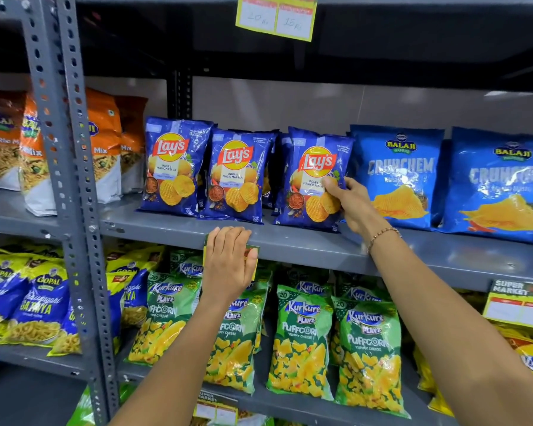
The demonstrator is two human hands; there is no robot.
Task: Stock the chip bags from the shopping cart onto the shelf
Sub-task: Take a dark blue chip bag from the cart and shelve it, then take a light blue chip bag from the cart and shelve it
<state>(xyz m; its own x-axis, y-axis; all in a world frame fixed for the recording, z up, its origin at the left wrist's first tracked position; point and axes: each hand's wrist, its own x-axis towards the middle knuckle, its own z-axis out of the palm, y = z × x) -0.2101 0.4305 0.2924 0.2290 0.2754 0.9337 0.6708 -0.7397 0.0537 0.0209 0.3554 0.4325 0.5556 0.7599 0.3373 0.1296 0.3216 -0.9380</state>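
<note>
While gripped rightward, Lay's bag (pixel 313 179) stands shelved.

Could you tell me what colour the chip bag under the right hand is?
Dark blue Lay's chip bag with a red-and-yellow logo, gripped by the right hand; head view.

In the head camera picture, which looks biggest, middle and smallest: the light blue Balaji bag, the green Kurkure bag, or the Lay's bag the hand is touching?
1. Green Kurkure bag, though it may be nearer the camera.
2. Light blue Balaji bag.
3. Lay's bag, held by the right hand.
</note>
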